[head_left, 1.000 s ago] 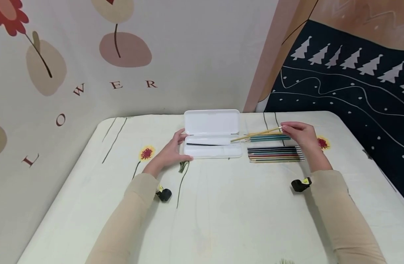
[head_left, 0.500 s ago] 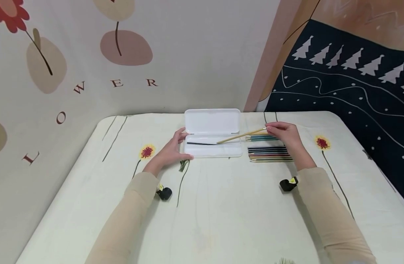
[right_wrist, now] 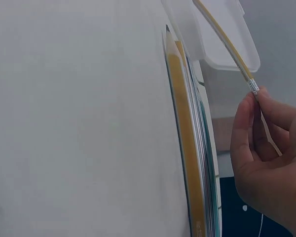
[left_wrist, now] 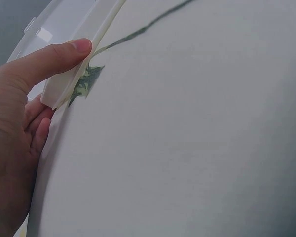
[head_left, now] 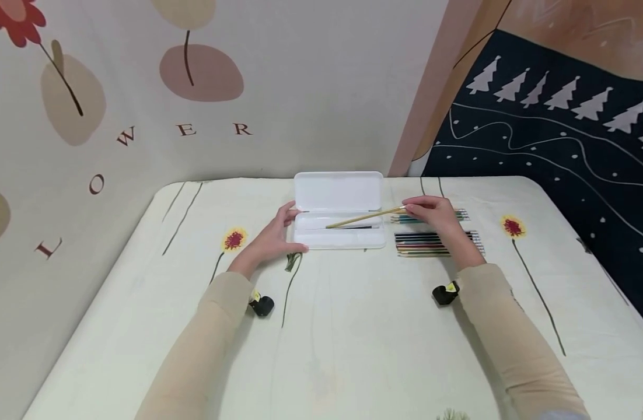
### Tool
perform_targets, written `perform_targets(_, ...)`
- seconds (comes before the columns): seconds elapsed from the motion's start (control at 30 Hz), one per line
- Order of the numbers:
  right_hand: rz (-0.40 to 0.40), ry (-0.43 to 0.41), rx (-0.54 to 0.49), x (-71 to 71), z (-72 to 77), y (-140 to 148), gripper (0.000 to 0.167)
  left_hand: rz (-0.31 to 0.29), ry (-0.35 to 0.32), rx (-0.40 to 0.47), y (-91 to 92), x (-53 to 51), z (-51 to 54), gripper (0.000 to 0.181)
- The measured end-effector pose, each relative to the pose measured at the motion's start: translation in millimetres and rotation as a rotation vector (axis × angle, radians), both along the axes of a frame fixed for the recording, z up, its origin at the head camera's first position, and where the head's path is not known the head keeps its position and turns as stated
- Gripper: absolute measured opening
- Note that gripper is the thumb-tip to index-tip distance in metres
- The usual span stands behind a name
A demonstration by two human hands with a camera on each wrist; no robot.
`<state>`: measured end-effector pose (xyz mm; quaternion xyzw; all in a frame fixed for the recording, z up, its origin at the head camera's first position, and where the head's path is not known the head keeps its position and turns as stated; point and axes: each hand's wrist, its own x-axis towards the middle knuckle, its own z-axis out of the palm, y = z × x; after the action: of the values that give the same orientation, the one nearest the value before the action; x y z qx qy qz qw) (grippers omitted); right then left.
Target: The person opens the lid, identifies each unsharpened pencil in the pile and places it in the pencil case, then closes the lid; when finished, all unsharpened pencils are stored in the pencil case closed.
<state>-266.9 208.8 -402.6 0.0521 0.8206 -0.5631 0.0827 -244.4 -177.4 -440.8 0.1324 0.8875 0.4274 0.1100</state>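
Note:
An open white plastic pencil case (head_left: 338,191) lies at the table's far side, its lid tipped back. My left hand (head_left: 274,238) grips the case's left end; the left wrist view shows the thumb on the front wall and fingers at the end. Between thumb and fingertips, my right hand (head_left: 437,216) pinches a yellow pencil (head_left: 360,217) by its metal-banded end. That pencil slants down leftward over the tray, its point low above or on the tray floor; I cannot tell which. A dark slim pencil (head_left: 358,227) lies lengthwise inside the tray.
Right of the case, a row of pencils (head_left: 421,245) in several colours lies near the front. Behind it is a smaller group of mostly teal pencils (head_left: 402,220), partly under my right hand. A patterned cloth wall (head_left: 321,116) rises behind the table.
My right hand has moved left with the yellow pencil, bringing it from the case's right edge over the tray. More of the dark pencil's right part shows. The left hand stays put.

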Motion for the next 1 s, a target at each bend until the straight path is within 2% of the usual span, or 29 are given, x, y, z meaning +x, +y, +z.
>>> perform_targets(0.3,0.082,-0.007,0.000,-1.9,-0.4,-15,0.037,0.004,0.002,-0.012,0.9,0.8,1.0,0.120)
perform_targets(0.5,0.133,0.029,-0.001,-3.4,-1.4,-22,0.035,0.005,0.001,-0.014,1.6,0.0,1.0,0.120)
perform_targets(1.0,0.200,0.083,0.091,-5.8,-0.2,-41,0.029,0.000,-0.002,-0.002,1.5,-0.1,1.4,0.120)
